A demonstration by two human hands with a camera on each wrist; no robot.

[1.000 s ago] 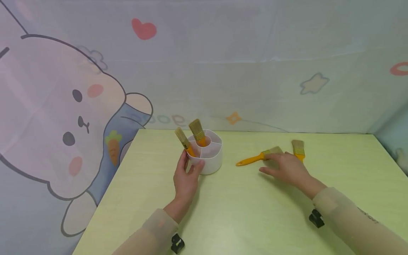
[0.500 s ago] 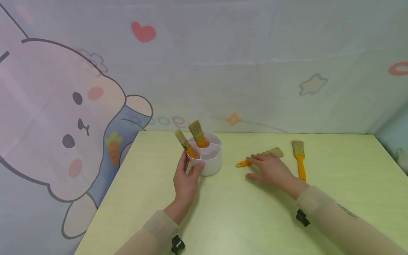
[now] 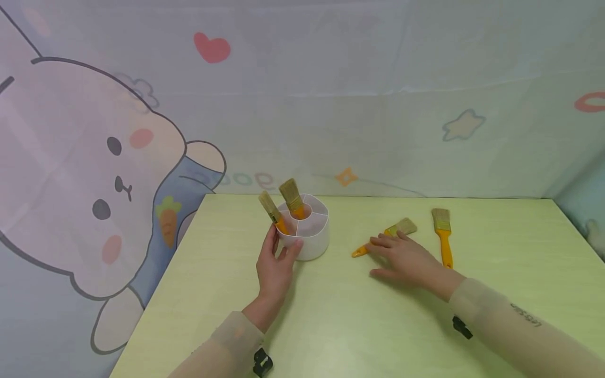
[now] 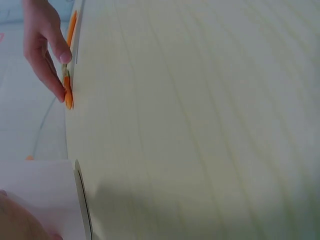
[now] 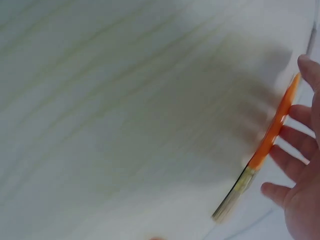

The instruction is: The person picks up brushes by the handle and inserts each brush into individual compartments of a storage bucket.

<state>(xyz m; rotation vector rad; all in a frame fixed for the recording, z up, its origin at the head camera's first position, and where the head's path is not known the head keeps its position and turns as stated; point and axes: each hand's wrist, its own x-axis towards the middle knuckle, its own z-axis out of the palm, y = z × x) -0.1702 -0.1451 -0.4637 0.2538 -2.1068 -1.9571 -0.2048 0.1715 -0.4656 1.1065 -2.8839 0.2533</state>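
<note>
My left hand (image 3: 275, 270) grips the near left side of a round white divided pen holder (image 3: 315, 244), thumb on the front wall. A paintbrush (image 3: 270, 206) leans bristles-up in its left compartment, and a wider paintbrush (image 3: 291, 195) stands in the centre ring. Fingers spread, my right hand (image 3: 406, 262) reaches over a lying paintbrush (image 5: 272, 132). The fingertips touch its orange handle in the right wrist view, while the thumb stays apart from it. Part of the handle is hidden under the fingers in the head view.
Another orange-handled paintbrush (image 3: 444, 241) lies to the right, its handle end close to my right wrist. The pale wooden table (image 3: 331, 315) ends at the back against a cartoon-printed curtain (image 3: 331, 105).
My right hand has moved left from the bristle end to the lying paintbrush's handle. That paintbrush has turned slightly, its handle end nearer me. My left hand and the pen holder stay put.
</note>
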